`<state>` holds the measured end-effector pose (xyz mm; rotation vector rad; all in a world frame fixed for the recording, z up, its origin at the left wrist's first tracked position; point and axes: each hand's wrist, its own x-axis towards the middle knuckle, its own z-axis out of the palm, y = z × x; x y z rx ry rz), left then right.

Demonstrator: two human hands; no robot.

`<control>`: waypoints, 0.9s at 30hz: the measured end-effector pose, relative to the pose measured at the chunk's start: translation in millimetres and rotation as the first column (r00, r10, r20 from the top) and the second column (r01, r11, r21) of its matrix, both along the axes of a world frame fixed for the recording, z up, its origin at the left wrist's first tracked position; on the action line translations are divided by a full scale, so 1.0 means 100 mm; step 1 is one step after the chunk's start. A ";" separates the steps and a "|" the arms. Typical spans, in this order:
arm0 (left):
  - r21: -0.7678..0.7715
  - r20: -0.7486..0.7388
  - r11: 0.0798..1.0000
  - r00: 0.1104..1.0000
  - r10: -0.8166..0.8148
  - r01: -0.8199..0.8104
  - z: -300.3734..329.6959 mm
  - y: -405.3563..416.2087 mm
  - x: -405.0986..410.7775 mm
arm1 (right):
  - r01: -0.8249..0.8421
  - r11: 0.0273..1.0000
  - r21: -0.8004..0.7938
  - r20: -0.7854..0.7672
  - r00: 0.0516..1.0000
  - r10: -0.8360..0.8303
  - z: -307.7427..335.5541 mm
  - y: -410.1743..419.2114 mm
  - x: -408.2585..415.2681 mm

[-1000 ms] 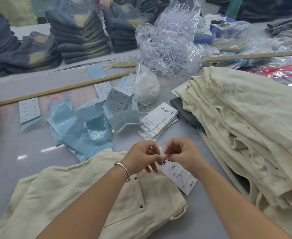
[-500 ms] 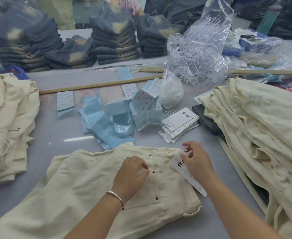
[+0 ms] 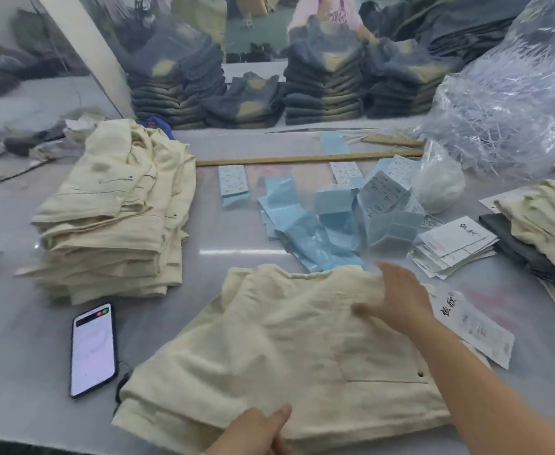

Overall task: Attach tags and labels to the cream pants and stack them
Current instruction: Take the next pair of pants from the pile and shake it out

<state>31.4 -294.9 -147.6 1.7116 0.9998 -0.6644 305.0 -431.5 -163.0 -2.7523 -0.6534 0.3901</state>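
Fingers of the right hand [image 3: 397, 298] are straight and spread, lying flat on the upper right part of the folded cream pants [image 3: 279, 356] at lower centre of the frame. Fingers of the left hand [image 3: 253, 433] at the bottom edge are partly cut off; the thumb lies on the near fold of the pants, and whether the rest grip the cloth cannot be told. A white hang tag [image 3: 473, 326] lies at the right edge of the pants, just beside the right wrist. The pants rest on the grey table [image 3: 204, 231].

A phone [image 3: 93, 349] with a lit screen lies just left of the pants. A stack of cream pants [image 3: 115, 215] stands at centre left. Loose blue label sheets [image 3: 312, 231] and a pile of white tags [image 3: 453, 244] lie beyond the pants. A second heap of cream pants [image 3: 551, 224] occupies the right edge. A wooden ruler [image 3: 302, 158] crosses the table at upper centre.

A clear plastic bag [image 3: 505, 106] at upper right holds white plastic fasteners. A smaller white bag [image 3: 440, 182] sits below it; contents indistinct.
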 end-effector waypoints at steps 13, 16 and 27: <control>-0.356 0.111 0.872 0.911 0.396 -0.336 -0.30 -0.11 -0.19 | 0.072 0.997 0.021 -0.397 0.916 -0.058 0.08 -0.18 -0.35; -0.529 0.002 0.626 0.736 0.677 -0.573 -0.31 -0.27 -0.18 | 0.176 0.971 0.159 -0.466 0.881 -0.083 0.18 -0.24 -0.52; -0.869 -0.043 0.187 0.446 0.894 -0.458 0.06 -0.23 -0.03 | 0.236 0.602 0.763 -0.514 0.786 0.343 1.05 -0.55 -0.99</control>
